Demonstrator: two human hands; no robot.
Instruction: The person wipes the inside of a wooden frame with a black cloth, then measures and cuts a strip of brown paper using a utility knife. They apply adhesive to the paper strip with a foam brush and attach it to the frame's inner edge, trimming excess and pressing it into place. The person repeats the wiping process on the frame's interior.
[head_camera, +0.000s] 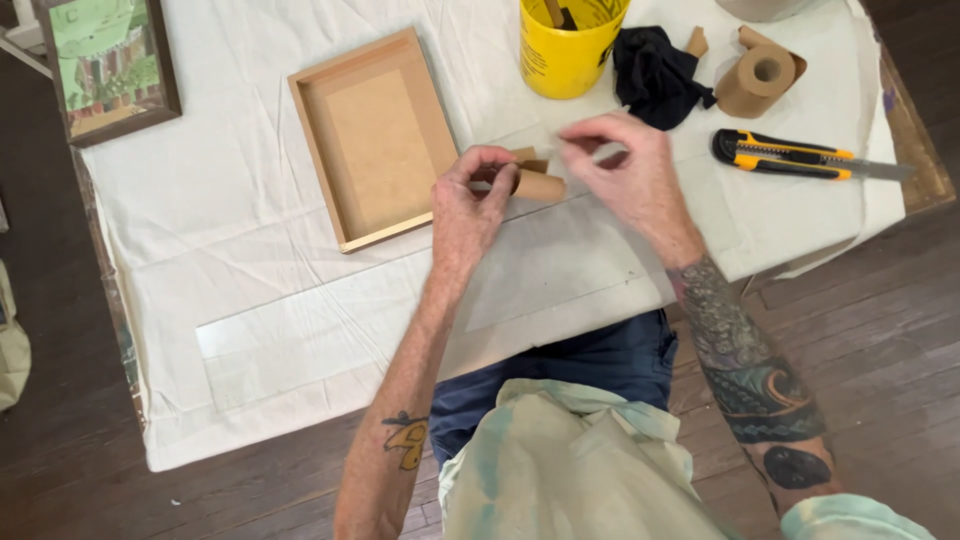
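Open cloth (250, 270) near edge; frame (375, 135), bucket (565, 50), knife (800, 158) crowd far side

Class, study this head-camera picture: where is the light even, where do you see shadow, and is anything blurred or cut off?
Head view: soft, even light on the white cloth, no harsh glare; faint shadows under the left hand and right hand; the right hand's fingertips look slightly motion-blurred; the small brown tape roll stays fairly sharp; the yellow bucket is cropped by the top edge.

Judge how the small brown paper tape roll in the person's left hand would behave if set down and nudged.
The small brown paper tape roll looks light, pinched easily by the left hand. Being cylindrical, it would probably roll on its side. The wrinkled white cloth might slow it.
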